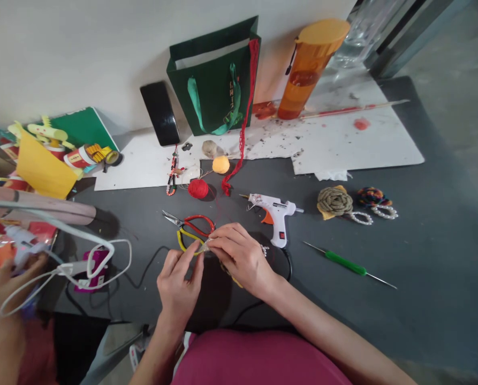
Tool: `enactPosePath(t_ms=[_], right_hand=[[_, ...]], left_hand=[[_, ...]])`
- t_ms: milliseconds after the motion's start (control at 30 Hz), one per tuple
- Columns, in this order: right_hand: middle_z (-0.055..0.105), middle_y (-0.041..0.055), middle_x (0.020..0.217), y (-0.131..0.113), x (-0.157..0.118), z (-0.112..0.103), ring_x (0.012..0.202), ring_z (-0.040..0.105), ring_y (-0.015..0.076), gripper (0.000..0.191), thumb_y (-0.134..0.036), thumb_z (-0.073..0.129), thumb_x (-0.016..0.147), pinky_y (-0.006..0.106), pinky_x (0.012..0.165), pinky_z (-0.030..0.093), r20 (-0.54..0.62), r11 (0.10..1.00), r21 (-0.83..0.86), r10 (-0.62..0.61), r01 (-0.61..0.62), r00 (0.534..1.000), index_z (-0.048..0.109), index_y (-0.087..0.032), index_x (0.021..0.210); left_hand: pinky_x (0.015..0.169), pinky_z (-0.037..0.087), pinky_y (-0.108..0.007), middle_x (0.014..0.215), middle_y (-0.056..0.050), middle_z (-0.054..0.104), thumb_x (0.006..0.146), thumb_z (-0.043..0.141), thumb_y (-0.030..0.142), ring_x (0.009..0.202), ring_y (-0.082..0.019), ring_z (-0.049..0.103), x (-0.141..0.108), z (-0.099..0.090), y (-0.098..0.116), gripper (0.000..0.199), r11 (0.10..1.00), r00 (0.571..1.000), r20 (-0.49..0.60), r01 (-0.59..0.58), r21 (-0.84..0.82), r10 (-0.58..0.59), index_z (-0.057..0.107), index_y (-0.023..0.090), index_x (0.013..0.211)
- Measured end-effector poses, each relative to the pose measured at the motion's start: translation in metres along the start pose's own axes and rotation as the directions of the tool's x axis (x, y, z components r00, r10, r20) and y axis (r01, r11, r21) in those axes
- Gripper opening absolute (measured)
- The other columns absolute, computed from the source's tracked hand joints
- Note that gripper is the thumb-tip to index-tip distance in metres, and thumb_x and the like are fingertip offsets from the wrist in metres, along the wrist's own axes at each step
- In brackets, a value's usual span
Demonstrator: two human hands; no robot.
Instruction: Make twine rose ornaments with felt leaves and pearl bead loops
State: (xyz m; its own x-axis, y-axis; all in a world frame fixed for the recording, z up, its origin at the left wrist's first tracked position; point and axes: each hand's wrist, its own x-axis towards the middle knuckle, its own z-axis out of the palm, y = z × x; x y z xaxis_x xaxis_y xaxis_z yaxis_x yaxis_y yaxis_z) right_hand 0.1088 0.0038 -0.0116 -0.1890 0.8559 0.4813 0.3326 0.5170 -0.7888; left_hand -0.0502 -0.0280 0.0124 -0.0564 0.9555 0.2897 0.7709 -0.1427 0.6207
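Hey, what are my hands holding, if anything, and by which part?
Your left hand and right hand pinch a small pale piece at the fingertips; which part they grip can't be told.

Fingers on small translucent piece

1. Note the small piece between your fingers: whitish, translucent-looking.
2. Your pliers: shiny metal tips, smooth plastic-looking grips.
3. Your glue gun: smooth white plastic body, metal nozzle.
4. Your slender tool: bright metal shafts, smooth green plastic-looking handle.
5. Your bench: smooth, matt surface.
6. Bag: matt, paper-like walls; satiny ribbon handles.
7. Rosette: coarse, ropy yarn; glossy, pearl-like beads.
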Motion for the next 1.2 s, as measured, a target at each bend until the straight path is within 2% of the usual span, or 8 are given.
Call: enactPosePath(t_ms=[100, 267, 367, 533, 733, 833, 1000, 1200], right_hand=[[0.068, 0.0086, 0.091, -0.001, 0.000, 0.000, 0.089, 0.058, 0.0203, 0.014, -0.014, 0.053, 0.093, 0.035, 0.079, 0.054, 0.000, 1.000, 0.000, -0.002, 0.002, 1.000, 0.067, -0.016, 0.091], [0.068, 0.0079, 0.093, -0.001, 0.000, -0.001, 0.091, 0.058, 0.0202, 0.015, -0.012, 0.053, 0.092, 0.036, 0.080, 0.054, 0.009, 1.000, 0.003, 0.012, -0.012, 1.000, 0.066, -0.017, 0.093], [0.068, 0.0081, 0.093, 0.000, -0.001, -0.001, 0.091, 0.058, 0.0203, 0.014, -0.012, 0.053, 0.092, 0.036, 0.080, 0.054, 0.012, 1.000, 0.002, 0.011, -0.011, 1.000, 0.066, -0.017, 0.093], [0.068, 0.0078, 0.093, 0.000, -0.001, 0.000, 0.092, 0.058, 0.0202, 0.013, -0.013, 0.054, 0.092, 0.035, 0.081, 0.053, 0.015, 1.000, 0.003, 0.010, -0.010, 1.000, 0.066, -0.017, 0.093], [0.068, 0.0078, 0.094, 0.001, -0.001, 0.001, 0.092, 0.058, 0.0202, 0.014, -0.013, 0.053, 0.093, 0.036, 0.081, 0.053, 0.014, 1.000, 0.007, 0.010, -0.010, 1.000, 0.066, -0.017, 0.094], [0.068, 0.0076, 0.093, 0.001, -0.001, 0.001, 0.092, 0.058, 0.0203, 0.014, -0.013, 0.052, 0.093, 0.036, 0.080, 0.054, 0.013, 1.000, 0.011, 0.011, -0.011, 1.000, 0.066, -0.018, 0.094], [0.068, 0.0087, 0.092, 0.001, 0.000, 0.000, 0.091, 0.058, 0.0203, 0.013, -0.012, 0.054, 0.092, 0.035, 0.080, 0.053, 0.009, 1.000, 0.007, 0.004, -0.004, 1.000, 0.066, -0.016, 0.093], [0.068, 0.0089, 0.092, 0.001, 0.000, 0.000, 0.090, 0.058, 0.0203, 0.012, -0.012, 0.054, 0.092, 0.036, 0.079, 0.054, 0.006, 1.000, -0.001, -0.004, 0.004, 1.000, 0.066, -0.015, 0.092]], left_hand=[[0.052, 0.036, -0.022, 0.066, 0.001, 0.047, 0.088, 0.053, 0.029, 0.054, -0.010, 0.041, -0.001, -0.005, 0.000, 0.028, 0.933, 0.963, 0.117, 0.265, -0.245, -0.243, 0.070, 0.023, 0.110], [0.048, 0.028, -0.020, 0.065, 0.003, 0.042, 0.085, 0.060, 0.036, 0.054, -0.007, 0.034, 0.004, -0.009, -0.002, 0.034, 0.505, 0.776, 0.381, 0.622, -0.599, -0.503, 0.067, 0.019, 0.113], [0.046, 0.026, -0.019, 0.063, 0.004, 0.045, 0.076, 0.069, 0.036, 0.050, -0.005, 0.033, 0.006, -0.007, -0.003, 0.033, 0.339, 0.713, 0.480, 0.680, -0.650, -0.511, 0.069, 0.015, 0.102], [0.041, 0.021, -0.016, 0.051, 0.009, 0.037, 0.074, 0.073, 0.032, 0.043, -0.003, 0.027, 0.007, -0.004, -0.006, 0.027, 0.185, 0.666, 0.499, 0.684, -0.706, -0.554, 0.064, 0.016, 0.094], [0.039, 0.025, -0.013, 0.063, 0.006, 0.046, 0.069, 0.073, 0.015, 0.045, -0.001, 0.033, 0.013, -0.009, -0.007, 0.022, -0.141, 0.491, 0.661, 0.733, -0.666, -0.567, 0.063, 0.011, 0.089], [0.040, 0.027, -0.012, 0.069, 0.004, 0.051, 0.070, 0.070, 0.012, 0.047, 0.000, 0.035, 0.013, -0.010, -0.005, 0.026, -0.137, 0.490, 0.666, 0.740, -0.659, -0.562, 0.063, 0.010, 0.094], [0.040, 0.024, -0.014, 0.061, 0.006, 0.051, 0.069, 0.076, 0.030, 0.043, -0.001, 0.030, 0.010, -0.006, -0.004, 0.033, 0.020, 0.540, 0.579, 0.742, -0.670, -0.611, 0.061, 0.014, 0.094], [0.040, 0.020, -0.019, 0.037, 0.011, 0.029, 0.075, 0.065, 0.057, 0.036, -0.005, 0.019, 0.001, -0.001, -0.013, 0.041, 0.238, 0.633, 0.530, 0.739, -0.630, -0.564, 0.053, 0.018, 0.067]])
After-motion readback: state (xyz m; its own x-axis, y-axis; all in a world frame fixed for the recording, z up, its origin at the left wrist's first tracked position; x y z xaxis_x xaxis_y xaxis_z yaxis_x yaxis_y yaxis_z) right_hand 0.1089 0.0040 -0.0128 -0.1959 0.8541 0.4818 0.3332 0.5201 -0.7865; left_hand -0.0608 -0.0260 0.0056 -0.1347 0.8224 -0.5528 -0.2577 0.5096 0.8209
